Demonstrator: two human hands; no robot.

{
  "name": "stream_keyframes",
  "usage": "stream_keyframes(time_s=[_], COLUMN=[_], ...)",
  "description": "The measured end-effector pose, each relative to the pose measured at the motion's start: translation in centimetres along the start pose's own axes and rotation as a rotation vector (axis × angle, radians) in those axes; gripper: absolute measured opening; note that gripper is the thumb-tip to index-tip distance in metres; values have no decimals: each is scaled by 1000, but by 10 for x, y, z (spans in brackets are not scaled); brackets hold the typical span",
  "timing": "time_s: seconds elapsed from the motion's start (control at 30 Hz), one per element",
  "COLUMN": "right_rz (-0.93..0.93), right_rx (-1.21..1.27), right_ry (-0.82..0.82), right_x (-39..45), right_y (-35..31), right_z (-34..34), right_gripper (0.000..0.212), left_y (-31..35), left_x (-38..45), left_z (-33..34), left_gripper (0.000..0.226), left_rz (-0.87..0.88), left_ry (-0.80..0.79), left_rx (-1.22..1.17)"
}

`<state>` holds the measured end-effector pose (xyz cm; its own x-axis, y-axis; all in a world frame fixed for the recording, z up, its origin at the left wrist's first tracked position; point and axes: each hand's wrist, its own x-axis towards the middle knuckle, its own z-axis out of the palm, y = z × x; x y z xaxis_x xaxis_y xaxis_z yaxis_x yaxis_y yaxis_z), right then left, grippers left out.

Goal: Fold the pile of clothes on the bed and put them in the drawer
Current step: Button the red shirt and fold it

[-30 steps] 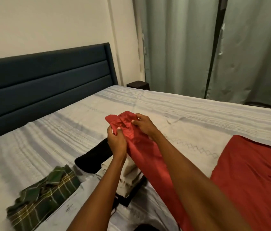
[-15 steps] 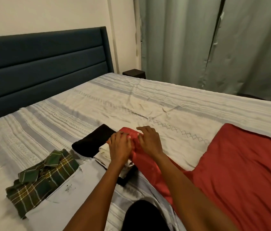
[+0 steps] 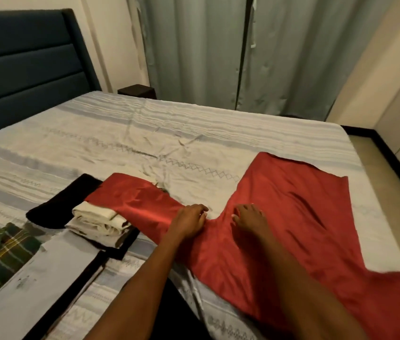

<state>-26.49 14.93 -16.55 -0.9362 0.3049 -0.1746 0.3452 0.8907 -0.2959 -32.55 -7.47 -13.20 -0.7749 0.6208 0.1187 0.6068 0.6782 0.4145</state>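
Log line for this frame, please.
stage: spreading red garment on bed | left hand: on it | right hand: flat on it

A spread garment (image 3: 292,212) is laid across the bed (image 3: 145,133), its left end draped over a folded stack (image 3: 95,222); further clothes (image 3: 2,251) are set left of the stack.

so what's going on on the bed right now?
A person is folding clothes. Both hands, the left hand and right hand, lie on a red garment spread across the bed. One end of it lies over a cream folded item beside a black one. A green plaid shirt lies further left. No drawer in view.
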Motion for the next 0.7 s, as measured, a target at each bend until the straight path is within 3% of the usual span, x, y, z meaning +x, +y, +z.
stream_keyframes(time_s=[0.07,0.13,0.27,0.47,0.7], right_rz=[-3,6,103,74,160], right_rx=[-51,-78,-110,-9,-73], right_ry=[-96,-54,97,127,314], right_x=[6,17,67,165,240], right_y=[27,44,72,124,253], right_z=[-4,-12,-40,-72,-103], right_gripper=[46,45,40,39,40], left_y=[10,15,23,40,74], left_x=[16,31,88,221,377], left_z=[14,25,44,73,121], left_gripper=[35,36,45,34,56], left_rz=[-48,-109,-131,-222,-206], left_ry=[-146,-251,-239,-338,-319], left_rx=[38,148,337,-72,-216])
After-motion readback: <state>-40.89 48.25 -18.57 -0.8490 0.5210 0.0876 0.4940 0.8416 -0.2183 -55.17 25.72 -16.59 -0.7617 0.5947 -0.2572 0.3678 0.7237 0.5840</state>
